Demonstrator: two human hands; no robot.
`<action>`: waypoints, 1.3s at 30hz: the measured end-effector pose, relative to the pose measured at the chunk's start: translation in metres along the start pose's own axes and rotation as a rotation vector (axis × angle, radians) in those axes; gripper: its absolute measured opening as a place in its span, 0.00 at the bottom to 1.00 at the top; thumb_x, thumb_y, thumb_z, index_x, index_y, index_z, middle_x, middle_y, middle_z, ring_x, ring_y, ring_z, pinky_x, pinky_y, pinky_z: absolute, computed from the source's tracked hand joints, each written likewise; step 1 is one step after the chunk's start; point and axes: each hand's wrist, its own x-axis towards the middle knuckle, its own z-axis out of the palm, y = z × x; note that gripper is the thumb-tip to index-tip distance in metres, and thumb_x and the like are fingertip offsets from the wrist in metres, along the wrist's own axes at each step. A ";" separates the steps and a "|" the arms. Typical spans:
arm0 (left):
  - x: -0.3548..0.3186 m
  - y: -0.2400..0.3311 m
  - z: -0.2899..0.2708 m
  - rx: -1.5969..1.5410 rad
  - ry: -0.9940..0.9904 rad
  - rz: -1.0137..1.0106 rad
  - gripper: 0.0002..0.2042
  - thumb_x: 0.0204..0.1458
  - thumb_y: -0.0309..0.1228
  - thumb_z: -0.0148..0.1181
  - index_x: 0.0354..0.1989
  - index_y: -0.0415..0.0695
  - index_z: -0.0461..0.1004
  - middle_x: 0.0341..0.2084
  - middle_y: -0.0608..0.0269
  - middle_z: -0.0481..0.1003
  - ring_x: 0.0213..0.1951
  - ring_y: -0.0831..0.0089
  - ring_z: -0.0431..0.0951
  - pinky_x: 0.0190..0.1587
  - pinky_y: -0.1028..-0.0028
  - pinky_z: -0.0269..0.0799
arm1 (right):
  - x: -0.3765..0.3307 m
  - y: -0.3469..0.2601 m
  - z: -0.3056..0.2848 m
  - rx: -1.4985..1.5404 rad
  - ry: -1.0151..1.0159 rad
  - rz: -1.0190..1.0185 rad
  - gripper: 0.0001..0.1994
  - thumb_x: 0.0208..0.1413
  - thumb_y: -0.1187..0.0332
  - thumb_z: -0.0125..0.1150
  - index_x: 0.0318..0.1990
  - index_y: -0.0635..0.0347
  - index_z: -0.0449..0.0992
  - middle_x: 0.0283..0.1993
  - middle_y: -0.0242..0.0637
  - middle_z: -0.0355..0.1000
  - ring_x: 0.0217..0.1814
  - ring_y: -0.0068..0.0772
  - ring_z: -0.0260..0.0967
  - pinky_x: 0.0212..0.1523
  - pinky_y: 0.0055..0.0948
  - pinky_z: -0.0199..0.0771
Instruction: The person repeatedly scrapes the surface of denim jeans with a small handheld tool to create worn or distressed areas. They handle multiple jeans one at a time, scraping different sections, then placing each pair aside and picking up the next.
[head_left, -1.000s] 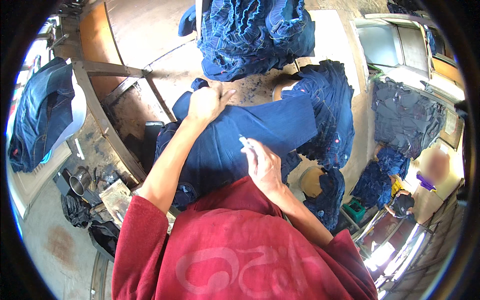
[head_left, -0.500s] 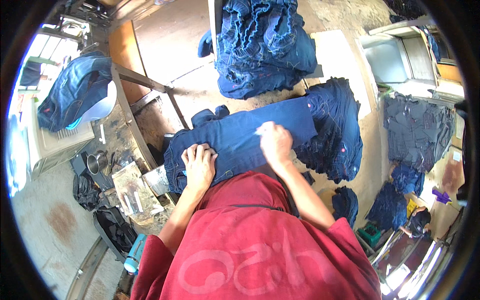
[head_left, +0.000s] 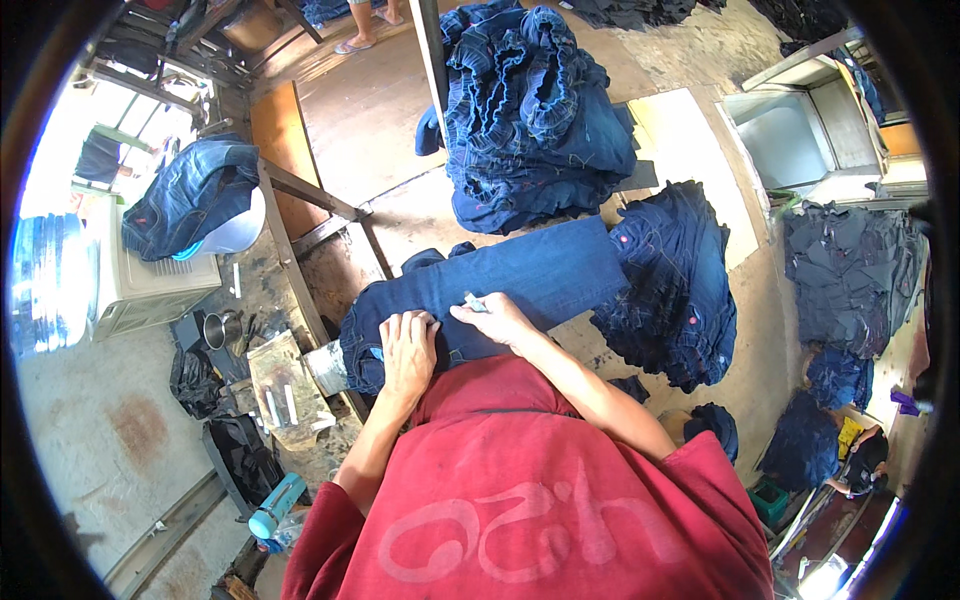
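A pair of dark blue jeans (head_left: 550, 270) lies with one leg stretched flat across a narrow support in front of me, its waist end bunched at the left. My left hand (head_left: 408, 350) rests on that bunched end, fingers bent and pressing on the denim. Closed in a pinch, my right hand (head_left: 505, 325) holds a small pale piece (head_left: 473, 301) against the leg, just right of my left hand. The grip partly hides the piece, so its kind is unclear.
A tall pile of jeans (head_left: 540, 120) stands beyond, with another heap (head_left: 680, 290) hanging at the right. At left are a worktable with white sticks (head_left: 290, 403), a metal cup (head_left: 222, 330) and a pale machine (head_left: 160, 280) bearing jeans. A co-worker (head_left: 865, 460) appears lower right, a person's feet (head_left: 360, 40) at the top.
My right hand has moved left along the leg, toward my left hand, which stays on the jeans. The view has shifted, bringing a person's feet in at the top.
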 end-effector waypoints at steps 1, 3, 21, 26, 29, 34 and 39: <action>0.000 0.000 0.000 0.014 -0.007 -0.001 0.10 0.59 0.27 0.68 0.45 0.42 0.75 0.42 0.59 0.78 0.45 0.56 0.77 0.52 0.56 0.68 | 0.001 0.001 -0.001 0.201 -0.054 0.157 0.15 0.64 0.57 0.76 0.45 0.58 0.83 0.20 0.21 0.66 0.18 0.14 0.58 0.18 0.27 0.55; -0.002 -0.003 0.001 0.007 -0.006 0.016 0.09 0.60 0.27 0.68 0.45 0.42 0.75 0.42 0.59 0.78 0.44 0.56 0.77 0.52 0.56 0.68 | 0.002 0.002 -0.004 0.443 -0.041 0.214 0.12 0.64 0.62 0.77 0.45 0.56 0.81 0.21 0.15 0.60 0.18 0.10 0.52 0.17 0.22 0.47; 0.033 0.060 -0.019 -0.585 -0.441 -0.617 0.27 0.62 0.31 0.69 0.68 0.32 0.74 0.45 0.48 0.85 0.38 0.70 0.84 0.40 0.66 0.80 | -0.027 -0.011 -0.026 -0.130 0.101 -0.309 0.11 0.67 0.62 0.72 0.43 0.62 0.89 0.34 0.26 0.84 0.36 0.17 0.75 0.38 0.28 0.75; 0.025 0.049 -0.010 -1.341 -0.396 -1.084 0.13 0.67 0.30 0.65 0.55 0.37 0.81 0.36 0.65 0.83 0.24 0.82 0.73 0.27 0.76 0.67 | -0.043 -0.016 -0.035 -0.327 0.354 -0.355 0.16 0.65 0.59 0.70 0.33 0.64 0.82 0.24 0.44 0.77 0.24 0.39 0.73 0.31 0.42 0.72; 0.017 0.049 -0.007 -1.399 -0.437 -1.196 0.07 0.71 0.34 0.62 0.43 0.44 0.81 0.24 0.75 0.75 0.17 0.84 0.61 0.22 0.75 0.58 | -0.053 -0.019 -0.036 -0.359 0.266 -0.359 0.14 0.64 0.59 0.70 0.35 0.63 0.83 0.26 0.45 0.79 0.26 0.43 0.77 0.33 0.43 0.75; 0.012 0.057 0.000 -1.276 -0.361 -1.105 0.09 0.72 0.35 0.61 0.43 0.42 0.81 0.25 0.73 0.77 0.20 0.85 0.67 0.24 0.77 0.62 | -0.069 -0.028 -0.025 -0.441 0.206 -0.372 0.10 0.61 0.61 0.73 0.42 0.58 0.88 0.31 0.44 0.83 0.32 0.40 0.82 0.37 0.39 0.80; 0.004 0.060 0.012 -1.070 -0.222 -0.858 0.08 0.72 0.31 0.62 0.48 0.38 0.76 0.29 0.70 0.80 0.28 0.87 0.71 0.33 0.80 0.67 | -0.068 -0.028 -0.019 -0.551 0.228 -0.353 0.10 0.58 0.63 0.73 0.41 0.58 0.88 0.31 0.44 0.84 0.32 0.45 0.83 0.37 0.41 0.80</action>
